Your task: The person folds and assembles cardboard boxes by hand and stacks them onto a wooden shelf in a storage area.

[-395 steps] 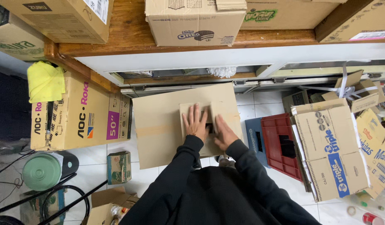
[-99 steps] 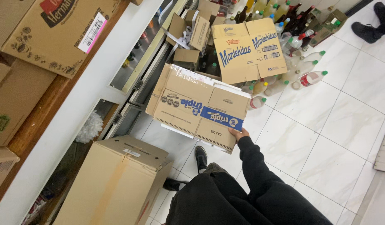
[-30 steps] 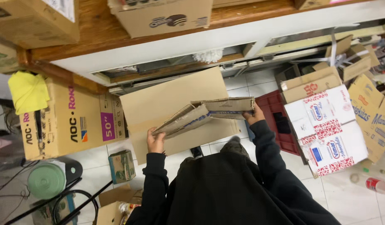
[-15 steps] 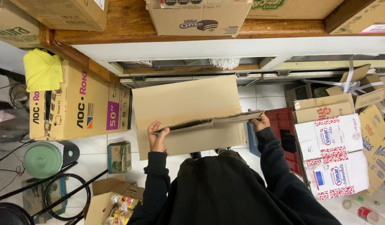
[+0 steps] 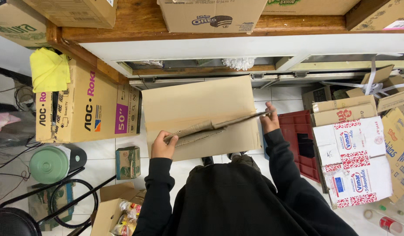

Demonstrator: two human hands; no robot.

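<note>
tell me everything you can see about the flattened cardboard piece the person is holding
The flattened cardboard piece is plain brown corrugated board, folded flat, its edge toward the camera and one end sagging. The left hand grips its lower left end, the right hand its right end. It hangs level over a plain brown box.

Plain tan-brown flattened cardboard box point(image 5: 202, 114) showing no print, sitting against black sleeves point(image 5: 280, 161). Beside it, a tan carton point(image 5: 86, 107) carrying a purple panel and pink and black lettering, with a bright yellow cloth point(image 5: 50, 70) lying on top. Red crate point(image 5: 300, 140) showing next to a white carton point(image 5: 355, 161) patterned in red and blue; dull green lid point(image 5: 49, 164) sitting over white floor tiles point(image 5: 97, 150).
</note>
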